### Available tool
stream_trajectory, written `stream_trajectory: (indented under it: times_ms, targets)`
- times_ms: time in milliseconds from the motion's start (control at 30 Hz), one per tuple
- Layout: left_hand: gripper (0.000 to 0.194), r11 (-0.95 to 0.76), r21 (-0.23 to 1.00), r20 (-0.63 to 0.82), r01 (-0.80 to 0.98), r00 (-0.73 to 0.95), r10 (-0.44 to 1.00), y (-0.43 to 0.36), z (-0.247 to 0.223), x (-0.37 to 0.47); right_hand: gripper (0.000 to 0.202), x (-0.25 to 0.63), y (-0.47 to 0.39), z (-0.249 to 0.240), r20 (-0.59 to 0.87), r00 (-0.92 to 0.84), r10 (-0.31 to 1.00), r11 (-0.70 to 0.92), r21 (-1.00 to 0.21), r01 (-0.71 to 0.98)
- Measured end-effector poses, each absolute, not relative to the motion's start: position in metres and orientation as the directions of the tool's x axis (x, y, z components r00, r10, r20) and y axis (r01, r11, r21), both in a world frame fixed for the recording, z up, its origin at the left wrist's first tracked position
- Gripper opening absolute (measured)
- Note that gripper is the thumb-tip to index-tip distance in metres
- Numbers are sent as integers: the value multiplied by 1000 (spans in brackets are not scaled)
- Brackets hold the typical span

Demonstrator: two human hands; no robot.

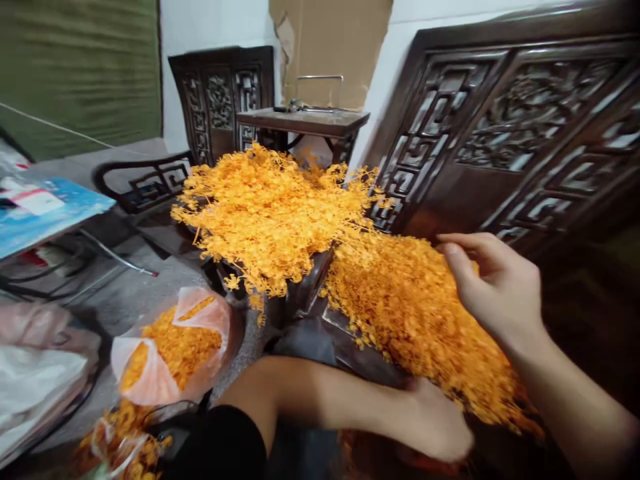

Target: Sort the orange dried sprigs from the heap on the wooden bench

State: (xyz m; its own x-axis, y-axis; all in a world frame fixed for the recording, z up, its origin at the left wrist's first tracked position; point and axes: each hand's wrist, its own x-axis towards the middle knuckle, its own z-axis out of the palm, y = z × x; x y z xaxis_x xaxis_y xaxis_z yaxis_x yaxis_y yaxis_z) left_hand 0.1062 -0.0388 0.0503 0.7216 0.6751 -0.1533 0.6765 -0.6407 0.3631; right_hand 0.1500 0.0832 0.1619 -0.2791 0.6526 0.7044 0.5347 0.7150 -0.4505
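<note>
My right hand [500, 287] hovers over the near right heap of orange artificial flower sprigs [425, 313]. Its thumb and forefinger come together in a pinch; whatever lies between them, if anything, is too small to make out. Across my lap reaches my left forearm, and my left hand [440, 427] hangs low beside the front edge of that heap. Its fingers point down and are hidden and blurred. Something reddish shows dimly beneath it. Beyond, a paler, larger heap of the same orange sprigs [275, 213] is piled up and spills over its support.
A pinkish plastic bag [225, 320] of small orange pieces stands on the floor at left, with more orange pieces [130, 433] below it. Carved dark wooden furniture [450, 167] lines the wall. A blue-topped table [75, 213] and small wooden table [320, 119] stand farther off.
</note>
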Motion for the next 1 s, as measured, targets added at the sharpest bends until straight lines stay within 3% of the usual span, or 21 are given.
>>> stream_trajectory:
  times_ms: [67, 167, 200, 267, 333, 433, 500, 600, 667, 767, 867, 1000]
  targets:
    - [23, -683, 420, -73, 598, 772, 631, -53, 100, 67, 28, 115, 71, 176, 737, -438, 515, 831, -304, 466]
    - [30, -639, 295, 331, 710, 552, 765, -89, 175, -16, 44, 60, 66, 197, 722, -580, 376, 920, -219, 324]
    - [28, -564, 244, 443, 789, 427, 788, -99, 194, -45, 49, 43, 69, 202, 711, -605, 359, 929, -212, 303]
    - [29, -186, 283, 605, 941, -25, 795, -111, 219, -100, 57, 13, 80, 208, 658, -651, 379, 920, -189, 344]
    - [34, -8, 287, 551, 958, -159, 819, -110, 227, -145, 61, -9, 97, 207, 501, -727, 470, 872, -136, 470]
    - [57, 64, 251, 359, 966, -154, 920, -95, 220, -186, 60, -24, 121, 197, 145, -815, 562, 824, -14, 566]
    - [74, 21, 254, 238, 967, -83, 968, -84, 210, -196, 52, -23, 131, 192, 111, -809, 577, 814, 6, 581]
    - [80, -72, 283, 129, 957, 36, 991, -72, 194, -193, 29, -11, 136, 192, 331, -720, 610, 781, -97, 617]
    - [74, -87, 281, 113, 956, 57, 992, -66, 186, -186, 19, -2, 136, 199, 436, -630, 642, 759, -252, 600]
    - [65, -67, 268, 130, 961, 32, 991, -60, 179, -181, 11, 6, 134, 211, 481, -468, 741, 672, -530, 517]
    - [62, -67, 280, 128, 958, 32, 991, -55, 180, -184, 16, 6, 133, 217, 488, -342, 803, 588, -743, 320]
    - [67, -78, 315, 112, 946, 45, 993, -52, 182, -194, 28, 0, 130, 220, 490, -237, 839, 510, -860, 27]
